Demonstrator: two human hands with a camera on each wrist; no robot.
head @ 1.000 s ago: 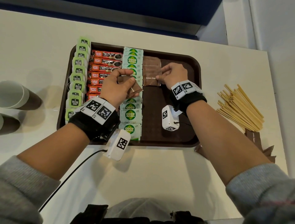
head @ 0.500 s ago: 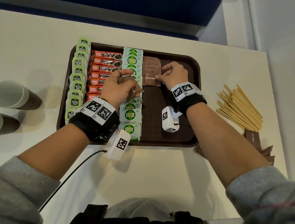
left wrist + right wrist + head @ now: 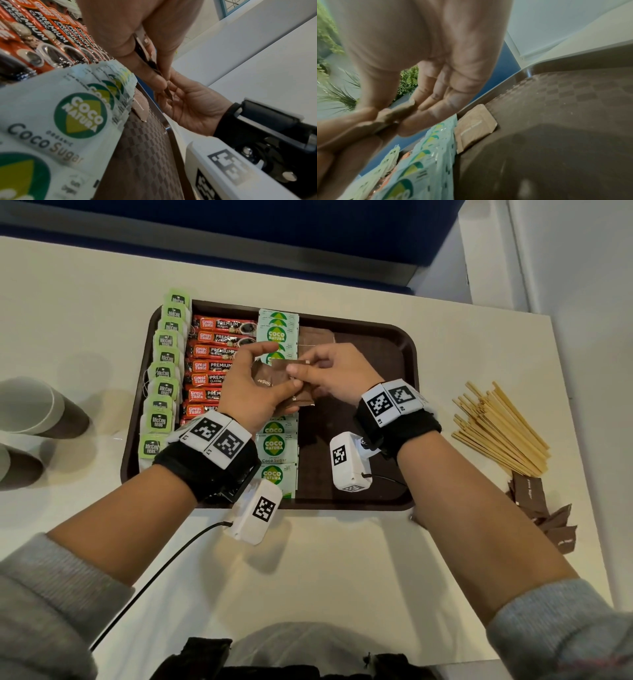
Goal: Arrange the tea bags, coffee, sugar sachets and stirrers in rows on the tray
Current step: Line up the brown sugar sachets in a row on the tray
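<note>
A dark brown tray (image 3: 387, 344) holds rows of green tea bags (image 3: 163, 378), red coffee sticks (image 3: 219, 340) and Coco Natura sugar sachets (image 3: 275, 446). Two brown sugar sachets (image 3: 317, 338) lie at the tray's far end beside them, also seen as brown sugar sachets (image 3: 474, 125) in the right wrist view. My left hand (image 3: 253, 385) grips a small stack of brown sugar sachets (image 3: 274, 380) above the tray. My right hand (image 3: 329, 371) pinches the top brown sachet (image 3: 291, 363) of that stack. The sachet edges (image 3: 154, 65) show between both hands.
Wooden stirrers (image 3: 496, 429) lie in a pile on the table right of the tray. More brown sachets (image 3: 544, 508) sit near the table's right edge. Paper cups (image 3: 37, 409) lie at the left. The tray's right half (image 3: 363, 426) is bare.
My right hand left the sachets laid at the tray's far end and came back to the stack in my left hand, where it now pinches the top sachet.
</note>
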